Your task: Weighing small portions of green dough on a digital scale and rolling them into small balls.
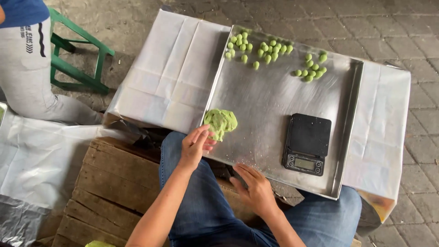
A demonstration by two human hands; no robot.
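- Green dough lump (221, 122) — soft, irregular mass lying on the near-left corner of the large rectangular metal tray (265, 105), at about 8 o'clock from the tray's centre.
- Left hand (195, 145) — fingers loosely together, fingertips touching the lump's near edge at its 7 o'clock side; it grips nothing.
- Right hand (254, 188) — open and relaxed, fingers spread a little, resting at the tray's near rim, holding nothing; well apart from the lump.
- Small green dough balls (270, 50) — several loose clusters along the tray's far edge, from 11 to 1 o'clock.
- Black digital scale (307, 143) — flat square platform with a small display, on the tray at about 4 o'clock.
- White paper sheet (169, 77) — creased, spread under the tray.
- Wooden crate (109, 183) — worn planks, beside the wearer's left knee.
- Green stool (77, 55) — at 10 o'clock, another person in grey trousers (32, 77) next to it.
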